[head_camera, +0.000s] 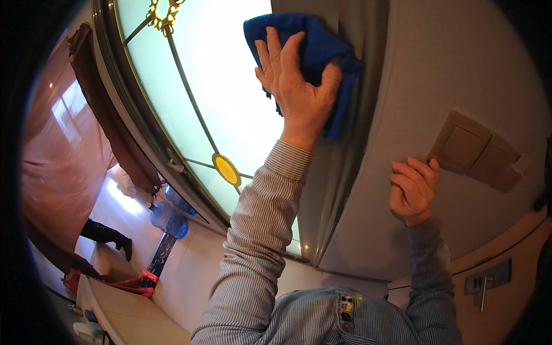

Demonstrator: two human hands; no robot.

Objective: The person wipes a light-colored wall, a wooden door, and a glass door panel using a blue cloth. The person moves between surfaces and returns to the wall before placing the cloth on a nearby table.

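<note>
My left hand (297, 82) has its fingers spread over a folded blue cloth (319, 39), with the thumb on the cloth's right part. Cloth and hand are at the right side of a bright frosted-glass door panel (207, 64), by its brown frame (327, 181); part of the cloth hangs below the thumb. My right hand (412, 187) holds nothing that I can see. Its fingers are loosely bent and apart, at the pale wall (440, 64), just left of a brown double switch plate (478, 151).
Metal bars with a yellow oval ornament (227, 169) cross the glass. To the left, brown fabric (103, 103) hangs beside the door frame. Blue water bottles (169, 219) stand on the floor. A cabinet (125, 308) is at lower left, a door handle (485, 286) at lower right.
</note>
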